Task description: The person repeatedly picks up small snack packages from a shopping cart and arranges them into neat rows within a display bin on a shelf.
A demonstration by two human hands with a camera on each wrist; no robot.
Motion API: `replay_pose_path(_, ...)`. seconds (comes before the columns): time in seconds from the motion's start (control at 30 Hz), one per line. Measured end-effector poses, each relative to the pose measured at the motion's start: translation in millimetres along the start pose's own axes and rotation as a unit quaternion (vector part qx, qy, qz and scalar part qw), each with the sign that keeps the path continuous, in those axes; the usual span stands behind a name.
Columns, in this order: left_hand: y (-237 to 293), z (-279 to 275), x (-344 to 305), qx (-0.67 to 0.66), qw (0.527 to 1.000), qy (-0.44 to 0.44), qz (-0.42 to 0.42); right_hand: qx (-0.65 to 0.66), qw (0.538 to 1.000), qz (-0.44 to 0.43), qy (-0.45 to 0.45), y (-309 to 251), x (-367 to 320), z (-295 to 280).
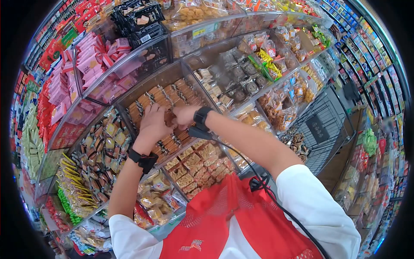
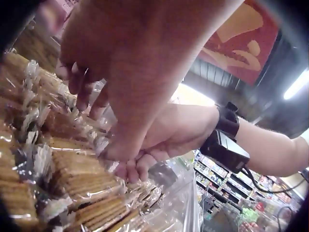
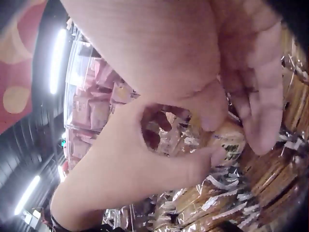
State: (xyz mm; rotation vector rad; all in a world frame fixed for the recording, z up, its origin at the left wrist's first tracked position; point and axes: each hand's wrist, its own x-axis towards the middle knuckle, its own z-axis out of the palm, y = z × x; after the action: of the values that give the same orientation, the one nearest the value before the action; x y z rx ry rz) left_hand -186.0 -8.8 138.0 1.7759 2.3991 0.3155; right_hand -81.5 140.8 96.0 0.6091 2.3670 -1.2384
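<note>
Both hands work in a bin of clear-wrapped brown biscuit packs (image 1: 179, 96) laid in rows with crimped ends. The left hand (image 1: 153, 123) is over the packs with its fingers spread and reaching down among them. Close at its right is the right hand (image 1: 186, 115), the two thumbs near each other. In the right wrist view a small pack with a printed label (image 3: 231, 147) lies between the right thumb and fingers, the left thumb touching it. In the left wrist view the right fingers (image 2: 137, 166) are curled, their tips low at the wrappers.
Clear dividers separate the bins. Pink packets (image 1: 92, 60) and black packets (image 1: 140, 21) are stacked behind and left. Nut-topped squares (image 1: 194, 166) fill the nearer bin; mixed sweets (image 1: 105, 140) lie left. A shopping cart (image 1: 321, 125) stands at the right.
</note>
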Motion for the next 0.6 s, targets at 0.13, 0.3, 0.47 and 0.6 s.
replay_pose_path(0.13, 5, 0, 1, 0.013, 1.000, -0.008, 0.001, -0.009, 1.000, -0.021, -0.016, -1, -14, -2)
replay_pose_path(0.3, 21, -4, 9, 0.035, 0.998, -0.054, -0.012, 0.070, 0.997, -0.025, -0.023, 12, -23, -8)
replay_pose_path(0.47, 25, 0, 1, -0.026, 0.999, 0.017, 0.011, 0.193, 0.916, -0.241, 0.255, 16, -124, -24)
replay_pose_path(0.6, -5, 18, 6, -0.041, 0.998, -0.017, 0.041, 0.180, 0.817, -0.448, 0.316, -4, -323, -38)
